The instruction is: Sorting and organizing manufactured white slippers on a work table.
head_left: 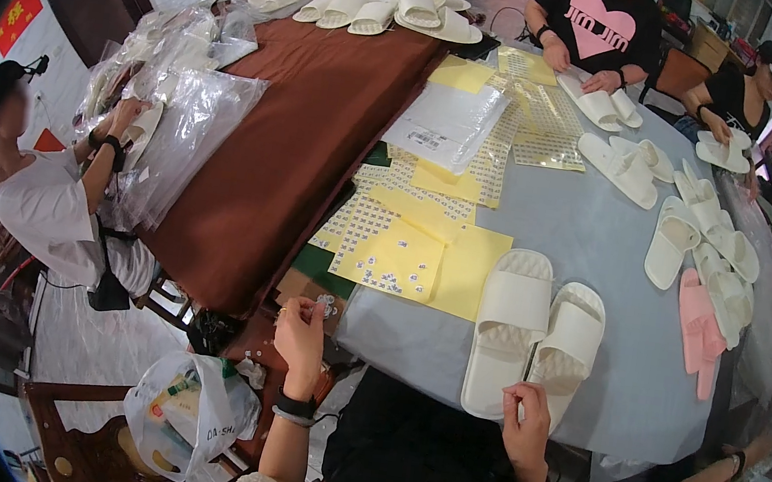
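A small sticker (327,305) is pinched between the fingertips of the left hand (299,327), which is raised over the counter's (591,239) near edge. The right hand (526,423) is closed on the heel of the white slippers (533,343), a pair laid side by side on the grey cover, soles down and toes pointing away.

Just left of the slippers, yellow sheets (423,256) bearing rows of small white labels are spread in an overlapping heap. Beyond them a flat clear bag (447,124) with a white label is laid, and more label sheets (531,114) are fanned behind it. A brown cloth (291,150) covers the counter's left half.

Clear plastic bags (176,131) are piled at the far left, beside a person in white. More white slippers (699,233) and a pink pair (700,336) are lined along the right. A red sign (16,14) is hung on the left wall. A white carrier bag (188,410) sits on a chair below the left hand.
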A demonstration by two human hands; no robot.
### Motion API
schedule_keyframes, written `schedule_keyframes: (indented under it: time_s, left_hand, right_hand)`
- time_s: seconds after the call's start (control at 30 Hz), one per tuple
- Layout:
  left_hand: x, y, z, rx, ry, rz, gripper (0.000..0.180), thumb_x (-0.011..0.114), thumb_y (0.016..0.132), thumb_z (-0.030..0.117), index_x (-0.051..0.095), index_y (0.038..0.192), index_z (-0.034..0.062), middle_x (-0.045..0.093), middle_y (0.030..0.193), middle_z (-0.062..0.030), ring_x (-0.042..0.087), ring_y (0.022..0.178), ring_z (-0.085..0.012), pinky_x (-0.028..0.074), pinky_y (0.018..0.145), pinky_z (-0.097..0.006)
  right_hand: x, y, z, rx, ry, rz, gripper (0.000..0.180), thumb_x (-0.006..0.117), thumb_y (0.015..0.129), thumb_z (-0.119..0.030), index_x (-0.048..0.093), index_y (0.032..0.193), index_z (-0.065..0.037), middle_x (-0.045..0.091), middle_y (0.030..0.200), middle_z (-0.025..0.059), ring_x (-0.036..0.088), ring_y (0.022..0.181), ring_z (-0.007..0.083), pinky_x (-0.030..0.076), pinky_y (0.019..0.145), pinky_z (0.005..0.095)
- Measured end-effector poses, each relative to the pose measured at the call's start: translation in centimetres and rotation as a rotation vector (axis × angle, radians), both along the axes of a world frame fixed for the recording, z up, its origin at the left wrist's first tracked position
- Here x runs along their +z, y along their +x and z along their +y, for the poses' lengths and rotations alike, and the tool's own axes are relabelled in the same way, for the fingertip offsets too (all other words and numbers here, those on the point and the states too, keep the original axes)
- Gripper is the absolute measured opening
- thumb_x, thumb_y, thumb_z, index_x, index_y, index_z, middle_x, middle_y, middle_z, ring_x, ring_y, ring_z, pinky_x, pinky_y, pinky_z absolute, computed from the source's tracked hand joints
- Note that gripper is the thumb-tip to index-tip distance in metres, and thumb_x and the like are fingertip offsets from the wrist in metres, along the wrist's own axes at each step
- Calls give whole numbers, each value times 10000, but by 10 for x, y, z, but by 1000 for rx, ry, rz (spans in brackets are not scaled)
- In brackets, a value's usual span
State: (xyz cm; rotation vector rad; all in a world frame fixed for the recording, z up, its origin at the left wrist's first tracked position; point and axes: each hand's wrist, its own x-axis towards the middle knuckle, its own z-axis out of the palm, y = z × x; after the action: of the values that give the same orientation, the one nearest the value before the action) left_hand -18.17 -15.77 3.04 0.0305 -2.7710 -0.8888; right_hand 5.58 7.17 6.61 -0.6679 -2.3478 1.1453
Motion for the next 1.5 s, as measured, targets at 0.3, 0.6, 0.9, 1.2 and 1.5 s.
schedule_keyframes:
  time_s: [0.3,0.6,0.9,1.2,1.5]
  left_hand:
    - [7,-42,53,-353,-146,290,65,655,777,110,628,829,81,617,844,-77,580,836,-282,472,676,-397]
    - [-17,-66,71,-344,-361,52,92,655,763,166,631,829,107,624,859,-89,605,856,-279,501,690,-408]
    - [-25,-77,65,-371,-389,52,113,581,838,124,515,881,44,578,861,-136,586,846,-328,491,704,-432]
    - [4,-46,65,-254,-139,42,72,549,852,70,544,860,-2,567,875,-175,551,846,-362,437,721,-431]
    - [9,-44,93,-512,123,-30,145,634,820,116,614,849,-25,633,785,-169,608,713,-301,474,658,-358]
  right_hand:
    - [1,7,1,2,18,6,58,591,848,-30,571,900,-13,555,884,119,546,737,244,445,679,334]
    - [0,22,5,-94,22,2,74,605,836,-49,586,906,-32,566,889,113,559,757,265,441,703,359]
    - [-2,25,10,-131,26,2,86,607,842,-87,601,916,-44,587,915,106,573,814,291,433,703,371]
    - [-8,32,14,-181,43,-42,75,597,835,-82,595,904,-54,592,930,113,570,815,298,419,710,378]
    - [-6,24,10,-115,11,-34,63,581,845,-74,579,888,-27,576,886,111,563,770,266,429,713,361]
